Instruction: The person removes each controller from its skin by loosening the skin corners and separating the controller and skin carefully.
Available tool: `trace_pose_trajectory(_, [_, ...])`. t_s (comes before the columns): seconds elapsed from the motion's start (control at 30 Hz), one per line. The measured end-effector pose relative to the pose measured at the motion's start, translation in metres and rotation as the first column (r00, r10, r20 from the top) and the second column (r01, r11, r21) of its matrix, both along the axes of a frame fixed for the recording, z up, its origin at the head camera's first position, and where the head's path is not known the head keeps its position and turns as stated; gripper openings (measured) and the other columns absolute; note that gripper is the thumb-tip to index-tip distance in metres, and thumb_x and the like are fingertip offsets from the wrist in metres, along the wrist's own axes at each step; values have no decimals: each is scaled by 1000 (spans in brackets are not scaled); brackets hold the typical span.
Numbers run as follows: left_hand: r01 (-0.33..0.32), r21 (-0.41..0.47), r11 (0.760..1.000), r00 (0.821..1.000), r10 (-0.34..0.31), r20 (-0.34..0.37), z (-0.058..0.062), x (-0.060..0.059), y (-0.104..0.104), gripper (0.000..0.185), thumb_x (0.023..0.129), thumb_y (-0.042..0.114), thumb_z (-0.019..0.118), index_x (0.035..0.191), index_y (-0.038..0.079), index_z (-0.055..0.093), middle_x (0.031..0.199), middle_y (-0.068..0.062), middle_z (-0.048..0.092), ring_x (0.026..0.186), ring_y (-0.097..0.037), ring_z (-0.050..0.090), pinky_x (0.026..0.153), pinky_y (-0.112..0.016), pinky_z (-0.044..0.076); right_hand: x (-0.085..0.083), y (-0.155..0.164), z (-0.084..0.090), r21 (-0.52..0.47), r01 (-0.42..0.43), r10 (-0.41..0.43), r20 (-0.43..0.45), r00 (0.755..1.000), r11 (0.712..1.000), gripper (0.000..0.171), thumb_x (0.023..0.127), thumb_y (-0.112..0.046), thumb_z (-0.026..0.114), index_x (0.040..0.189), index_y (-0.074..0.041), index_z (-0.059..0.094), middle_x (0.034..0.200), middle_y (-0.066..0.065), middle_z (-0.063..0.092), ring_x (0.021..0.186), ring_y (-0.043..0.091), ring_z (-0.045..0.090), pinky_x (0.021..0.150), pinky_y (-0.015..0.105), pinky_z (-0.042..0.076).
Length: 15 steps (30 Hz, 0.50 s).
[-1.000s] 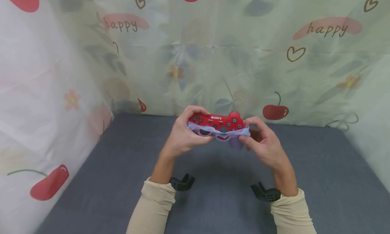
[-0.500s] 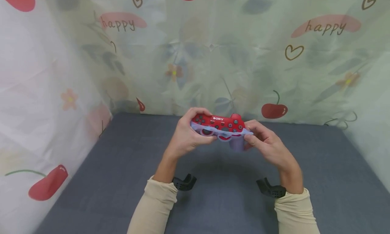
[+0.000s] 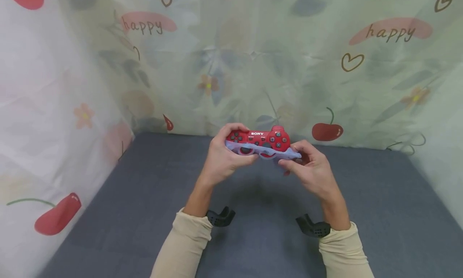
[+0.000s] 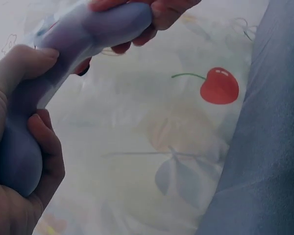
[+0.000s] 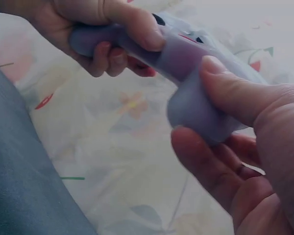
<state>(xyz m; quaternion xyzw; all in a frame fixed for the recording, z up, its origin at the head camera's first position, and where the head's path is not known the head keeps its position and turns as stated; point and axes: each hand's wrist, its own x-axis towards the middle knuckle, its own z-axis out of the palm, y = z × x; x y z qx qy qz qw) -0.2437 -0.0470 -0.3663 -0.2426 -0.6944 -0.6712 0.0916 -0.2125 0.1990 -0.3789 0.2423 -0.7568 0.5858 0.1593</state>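
You hold the red Sony game controller (image 3: 258,139) in the air over the far middle of the grey counter (image 3: 144,213), with its pale lilac silicone skin (image 3: 265,152) stretched along the near edge and underside. Your left hand (image 3: 224,159) is curled round the left grip, thumb on top of the skin. Your right hand (image 3: 312,171) pinches the skin at the right grip between thumb and fingers.

The likely trouble is the skin itself. It looks thin and taut, so a hard pull from the right hand could tear it at the stick openings, or it could snap back off the grip. The controller hangs clear of the counter, held mainly by the left hand; if that hold slackens while the right hand tugs, it could drop.

From the head view the right grip is hidden behind your fingers, so you cannot tell how much of it the skin covers. Both wrist views show only lilac silicone (image 5: 196,93) and fingers (image 4: 44,142), close and soft, with almost no red shell. The black wrist mounts (image 3: 312,227) are partly cut off by your cream sleeves (image 3: 188,246).
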Motion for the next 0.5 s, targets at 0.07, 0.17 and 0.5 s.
trace_pose_trajectory(0.07, [-4,22,1000,1000,4,4,1,0,0,57,78,3,86,126,19,59,121,-5,61,99,-27,65,76,-35,63,-1,-2,-1,-43,-17,16,-30,999,999,29,84,15,72,108,5,60,98,-4,61,71,12,67,65,23,60])
trace_pose_trajectory(0.17, [-17,29,999,1000,16,15,2,1,1,57,78,4,87,127,18,59,119,-5,63,97,-25,65,75,-33,63,-2,-6,-2,-82,-23,20,-39,999,996,28,85,17,70,108,8,59,97,-3,61,72,12,66,67,22,59])
trace_pose_trajectory(0.5, [-108,-72,992,994,106,-26,4,0,-5,58,77,13,90,127,19,61,123,-3,55,102,-21,61,75,-29,60,-3,-17,0,57,164,-166,38,985,985,48,87,-1,78,127,-1,51,102,9,65,80,7,71,70,22,61])
